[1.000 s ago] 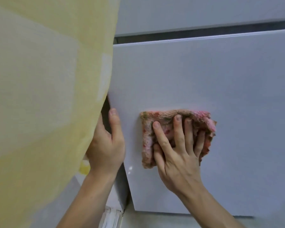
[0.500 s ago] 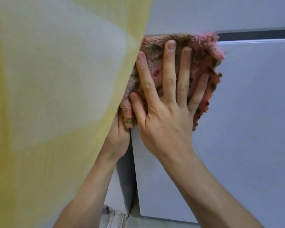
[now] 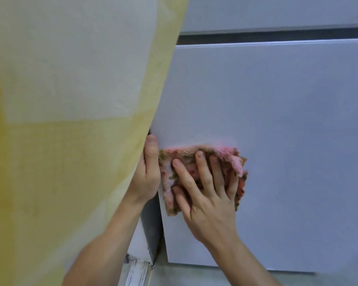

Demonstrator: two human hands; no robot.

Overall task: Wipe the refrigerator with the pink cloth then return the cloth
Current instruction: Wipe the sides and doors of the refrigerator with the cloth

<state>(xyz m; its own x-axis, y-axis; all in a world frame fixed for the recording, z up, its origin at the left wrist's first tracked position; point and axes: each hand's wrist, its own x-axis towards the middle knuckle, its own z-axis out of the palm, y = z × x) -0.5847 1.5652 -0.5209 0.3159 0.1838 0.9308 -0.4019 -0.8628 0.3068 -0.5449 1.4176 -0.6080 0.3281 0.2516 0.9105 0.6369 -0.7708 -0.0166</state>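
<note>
The folded pink cloth (image 3: 229, 155), fuzzy with greenish-brown marks, lies flat against the lower left of the pale grey refrigerator door (image 3: 287, 131). My right hand (image 3: 209, 199) presses it onto the door with spread, straight fingers. My left hand (image 3: 148, 178) holds the door's left edge just beside the cloth. Its thumb lies on the front face, and its fingers are hidden behind the edge.
A yellow curtain (image 3: 70, 120) hangs close on the left and covers the door's upper left corner. A dark gap (image 3: 277, 37) separates this door from the upper door (image 3: 277, 13). A white frame rail (image 3: 137, 273) shows below, near the door's bottom corner.
My right hand swept the cloth up to the door's top edge, then back down to the lower left. My left hand stayed on the door's edge.
</note>
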